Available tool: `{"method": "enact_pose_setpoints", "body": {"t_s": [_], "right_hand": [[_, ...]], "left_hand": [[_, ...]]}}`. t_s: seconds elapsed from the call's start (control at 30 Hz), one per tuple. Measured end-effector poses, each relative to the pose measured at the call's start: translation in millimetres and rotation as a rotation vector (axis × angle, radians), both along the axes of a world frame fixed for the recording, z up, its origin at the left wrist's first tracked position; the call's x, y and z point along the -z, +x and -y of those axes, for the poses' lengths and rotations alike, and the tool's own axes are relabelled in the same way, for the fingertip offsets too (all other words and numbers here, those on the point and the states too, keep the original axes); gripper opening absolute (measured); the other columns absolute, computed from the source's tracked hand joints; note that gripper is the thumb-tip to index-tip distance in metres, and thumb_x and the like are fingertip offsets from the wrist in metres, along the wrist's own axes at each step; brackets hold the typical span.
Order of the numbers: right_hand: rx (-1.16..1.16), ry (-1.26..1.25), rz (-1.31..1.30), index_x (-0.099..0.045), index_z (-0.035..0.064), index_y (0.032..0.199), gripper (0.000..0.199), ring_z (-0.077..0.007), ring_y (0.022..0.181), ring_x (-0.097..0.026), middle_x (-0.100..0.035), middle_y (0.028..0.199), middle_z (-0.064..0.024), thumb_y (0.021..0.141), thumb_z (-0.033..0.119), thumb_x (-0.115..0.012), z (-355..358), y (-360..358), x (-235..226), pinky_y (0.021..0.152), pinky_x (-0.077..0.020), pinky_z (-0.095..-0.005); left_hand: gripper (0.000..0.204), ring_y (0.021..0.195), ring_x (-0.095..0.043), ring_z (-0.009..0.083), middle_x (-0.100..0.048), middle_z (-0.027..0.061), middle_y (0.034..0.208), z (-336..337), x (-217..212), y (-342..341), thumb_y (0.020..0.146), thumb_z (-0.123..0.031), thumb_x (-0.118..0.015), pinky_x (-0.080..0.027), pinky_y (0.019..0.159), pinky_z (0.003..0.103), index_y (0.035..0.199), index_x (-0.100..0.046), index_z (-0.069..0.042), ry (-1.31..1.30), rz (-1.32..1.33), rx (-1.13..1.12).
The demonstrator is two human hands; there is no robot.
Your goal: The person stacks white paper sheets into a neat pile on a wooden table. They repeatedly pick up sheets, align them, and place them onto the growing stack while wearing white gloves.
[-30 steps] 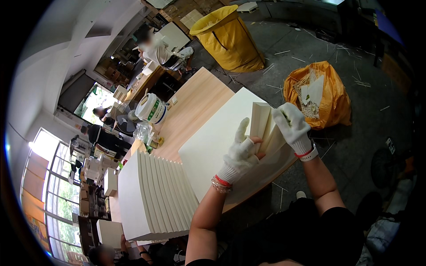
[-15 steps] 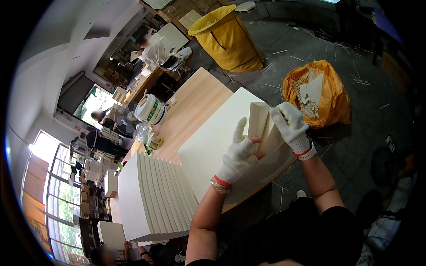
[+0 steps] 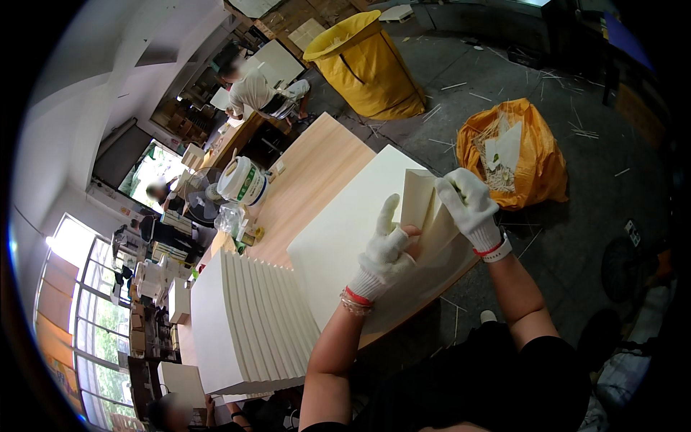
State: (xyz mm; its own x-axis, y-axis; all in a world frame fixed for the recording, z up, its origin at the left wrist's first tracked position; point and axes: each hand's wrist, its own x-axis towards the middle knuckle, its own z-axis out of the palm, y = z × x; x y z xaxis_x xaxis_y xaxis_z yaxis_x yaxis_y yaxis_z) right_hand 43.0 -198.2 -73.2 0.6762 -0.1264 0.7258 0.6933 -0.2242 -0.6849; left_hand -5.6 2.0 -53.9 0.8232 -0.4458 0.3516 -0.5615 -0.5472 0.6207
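Both my hands wear white knitted gloves, with bare fingertips showing on the left one. Between them a narrow white folded cardboard piece (image 3: 417, 196) stands tilted, its raised walls forming a trough. My left hand (image 3: 384, 253) grips its near left side with the lower fingers, while one finger points up alongside. At the right edge, my right hand (image 3: 468, 205) is closed in a pinch on the same piece; its fingertips are partly hidden. Under the hands lies a large white board (image 3: 338, 229) on the wood-grain table. A stack of white boards (image 3: 252, 317) leans in overlapping layers at the left.
On the wood-grain table (image 3: 327, 147) stand a white bucket (image 3: 243, 180) and a clear plastic bag (image 3: 230, 217). A fan (image 3: 201, 193) is behind them. Beyond the table, a tall yellow bag (image 3: 367, 68) and an orange scrap bag (image 3: 536, 158) stand on the strip-littered floor. Several people work nearby.
My left fingertips have shifted slightly on the cardboard piece and drawn closer together. My right hand keeps its pinch. At the far table, the person in white has moved an arm.
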Motion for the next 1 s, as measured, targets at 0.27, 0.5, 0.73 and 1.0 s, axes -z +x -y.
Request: {"method": "enact_pose_setpoints", "body": {"t_s": [0.27,0.5,0.73,1.0], "right_hand": [[0.048,-0.023,0.027,-0.058,-0.0012,0.081,0.014,-0.0275,0.068,-0.058,-0.055,0.072,-0.0113,0.088,0.010,-0.061,2,0,-1,0.060,-0.0446,-0.0354],[-0.025,0.013,-0.009,-0.057,-0.0011,0.083,0.012,-0.0273,0.067,-0.056,-0.054,0.074,-0.0103,0.090,0.009,-0.060,-2,-5,-4,0.060,-0.0448,-0.0358],[-0.069,-0.691,0.099,-0.061,0.0042,0.109,0.029,-0.0396,0.095,-0.057,-0.058,0.108,-0.0206,0.081,0.013,-0.061,6,-30,29,0.081,-0.0478,-0.0471],[-0.155,-0.667,-0.019,-0.062,-0.0018,0.110,0.031,-0.0396,0.096,-0.059,-0.063,0.104,-0.0228,0.083,0.014,-0.059,-9,-32,30,0.083,-0.0481,-0.0460]], "left_hand": [[0.043,0.114,-0.057,0.0333,-0.022,0.0234,0.150,7,-7,-1,0.061,-0.001,-0.083,-0.050,0.091,0.036,0.098,-0.064,-0.010,0.068,0.041,-0.068],[0.047,0.101,-0.062,0.0327,-0.037,0.0229,0.142,-8,-1,-1,0.068,-0.002,-0.076,-0.052,0.083,0.035,0.111,-0.062,-0.013,0.085,0.151,-0.044],[0.063,0.079,-0.065,0.0265,-0.063,0.0152,0.093,5,-2,-16,0.080,-0.012,-0.067,-0.051,0.068,0.035,0.138,-0.043,-0.005,0.145,0.416,-0.023],[0.058,0.102,-0.059,0.0337,-0.058,0.0155,0.111,18,19,-15,0.082,-0.019,-0.060,-0.049,0.080,0.039,0.135,-0.041,-0.009,0.470,0.469,-0.257]]}}
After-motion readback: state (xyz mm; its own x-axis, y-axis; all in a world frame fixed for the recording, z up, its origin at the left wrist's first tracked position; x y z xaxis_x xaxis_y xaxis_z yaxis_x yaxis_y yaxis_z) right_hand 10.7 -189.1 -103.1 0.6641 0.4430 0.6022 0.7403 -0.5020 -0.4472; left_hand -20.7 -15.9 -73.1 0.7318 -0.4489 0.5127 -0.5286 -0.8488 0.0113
